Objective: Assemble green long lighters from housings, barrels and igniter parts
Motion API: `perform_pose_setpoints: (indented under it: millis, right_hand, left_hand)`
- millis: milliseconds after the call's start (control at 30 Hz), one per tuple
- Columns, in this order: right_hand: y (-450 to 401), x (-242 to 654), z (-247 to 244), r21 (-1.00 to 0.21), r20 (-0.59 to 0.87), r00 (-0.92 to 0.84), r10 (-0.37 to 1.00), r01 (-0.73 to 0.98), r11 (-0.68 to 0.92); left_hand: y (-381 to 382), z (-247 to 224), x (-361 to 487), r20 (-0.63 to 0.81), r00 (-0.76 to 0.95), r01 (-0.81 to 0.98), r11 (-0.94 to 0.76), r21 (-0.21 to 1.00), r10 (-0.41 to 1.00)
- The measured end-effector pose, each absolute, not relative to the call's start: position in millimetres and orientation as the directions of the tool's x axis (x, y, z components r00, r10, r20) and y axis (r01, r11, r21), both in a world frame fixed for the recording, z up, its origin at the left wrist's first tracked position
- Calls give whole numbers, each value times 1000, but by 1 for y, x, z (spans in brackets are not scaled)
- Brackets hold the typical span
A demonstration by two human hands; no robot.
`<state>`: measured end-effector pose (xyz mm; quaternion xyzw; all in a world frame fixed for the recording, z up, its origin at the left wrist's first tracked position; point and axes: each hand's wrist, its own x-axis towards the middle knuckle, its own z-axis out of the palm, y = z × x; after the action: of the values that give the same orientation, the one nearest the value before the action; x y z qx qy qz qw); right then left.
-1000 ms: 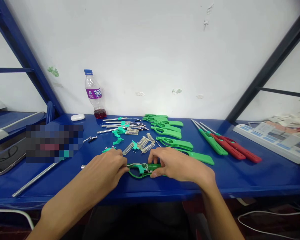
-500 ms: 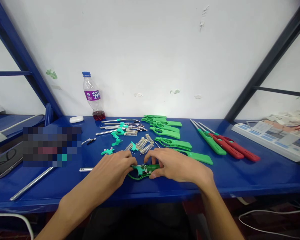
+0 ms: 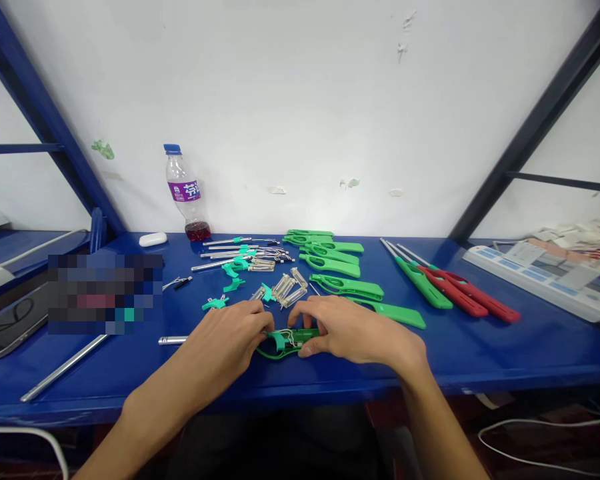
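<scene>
Near the table's front edge lies an open green lighter casing point(image 3: 276, 356) with white wires and a teal trigger point(image 3: 279, 342) inside. My left hand point(image 3: 235, 330) is closed on its left end, where a metal tube point(image 3: 173, 341) sticks out beyond the wrist. Around the right part of the casing curl the fingers of my right hand point(image 3: 353, 330), thumb at the near edge. Just behind my hands are clear fuel tanks point(image 3: 283, 287) and loose teal triggers point(image 3: 215, 303). My palms hide part of the casing.
Several green casing halves point(image 3: 347, 287) lie behind my right hand, beside metal tubes with wires point(image 3: 220, 254). Finished green point(image 3: 425, 283) and red lighters point(image 3: 460, 293) rest to the right, near a power strip point(image 3: 540, 283). A bottle point(image 3: 185, 193) stands at the wall; a phone point(image 3: 15, 320) lies left.
</scene>
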<state>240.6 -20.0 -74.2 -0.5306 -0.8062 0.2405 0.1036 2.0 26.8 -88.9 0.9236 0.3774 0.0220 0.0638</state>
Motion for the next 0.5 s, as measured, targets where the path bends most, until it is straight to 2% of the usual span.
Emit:
perform_pose_setpoints:
  millis: [300,500]
  right_hand:
    - [-20,240,-75,-485,-80,-420,904,809,333]
    - [-18,237,-72,-495,-73,-405,912,808,319]
  left_hand:
    - [24,-87,7,12,705,707,-704,67,709]
    - [23,-92,5,4,727,684,-725,76,686]
